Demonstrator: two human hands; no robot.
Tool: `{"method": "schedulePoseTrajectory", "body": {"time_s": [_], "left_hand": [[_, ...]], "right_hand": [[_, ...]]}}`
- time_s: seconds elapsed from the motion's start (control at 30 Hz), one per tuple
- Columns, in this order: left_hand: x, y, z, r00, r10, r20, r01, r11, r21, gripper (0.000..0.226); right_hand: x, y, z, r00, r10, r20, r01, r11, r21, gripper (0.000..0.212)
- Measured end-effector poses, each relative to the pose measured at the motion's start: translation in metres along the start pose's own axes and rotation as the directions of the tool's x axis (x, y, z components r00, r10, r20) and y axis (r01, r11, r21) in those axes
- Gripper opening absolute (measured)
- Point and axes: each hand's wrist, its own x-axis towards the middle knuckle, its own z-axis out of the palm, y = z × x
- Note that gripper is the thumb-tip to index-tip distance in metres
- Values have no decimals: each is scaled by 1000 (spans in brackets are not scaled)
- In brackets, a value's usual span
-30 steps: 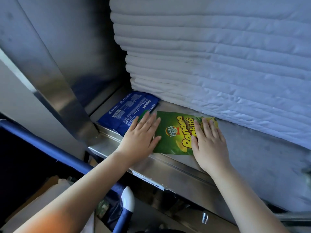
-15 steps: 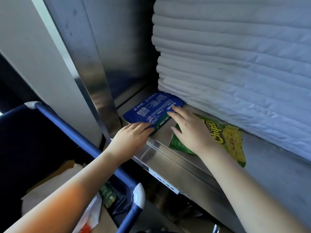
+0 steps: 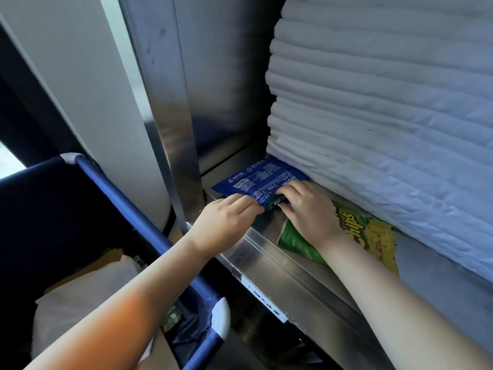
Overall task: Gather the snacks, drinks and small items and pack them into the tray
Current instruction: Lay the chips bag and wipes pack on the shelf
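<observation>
A flat blue packet (image 3: pixel 256 180) with white print lies on the steel shelf (image 3: pixel 269 252), tucked against the stack of white folded linens. Under its near edge shows a small dark green packet (image 3: pixel 272 205). My left hand (image 3: pixel 226 217) pinches the near edge of the blue packet with curled fingers. My right hand (image 3: pixel 306 209) curls its fingers round the same edge, at the green packet. A green and yellow banana chips bag (image 3: pixel 357 236) lies flat on the shelf under my right wrist and forearm.
A tall stack of white folded linens (image 3: pixel 386 129) fills the shelf's right side. A steel upright (image 3: pixel 170 129) borders the shelf on the left. Below left stands a blue-framed cart (image 3: pixel 128 209) holding white bags and cardboard.
Both hands left the banana chips bag and moved left to the blue packet, where their fingers now curl on its near edge. The view also swung left.
</observation>
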Motion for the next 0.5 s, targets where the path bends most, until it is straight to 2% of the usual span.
{"method": "schedulePoseTrajectory", "body": {"time_s": [0.17, 0.33, 0.5], "left_hand": [[-2, 1, -2, 998, -9, -69, 9, 1000, -3, 11], [1, 2, -8, 981, 106, -163, -99, 994, 50, 16], [7, 7, -11, 962, 166, -217, -150, 985, 88, 20]], "right_hand": [[1, 2, -4, 987, -22, -161, 28, 999, 32, 16], [0, 4, -12, 947, -70, -313, 87, 995, 42, 12], [-1, 12, -18, 928, -164, -335, 174, 985, 0, 14]]}}
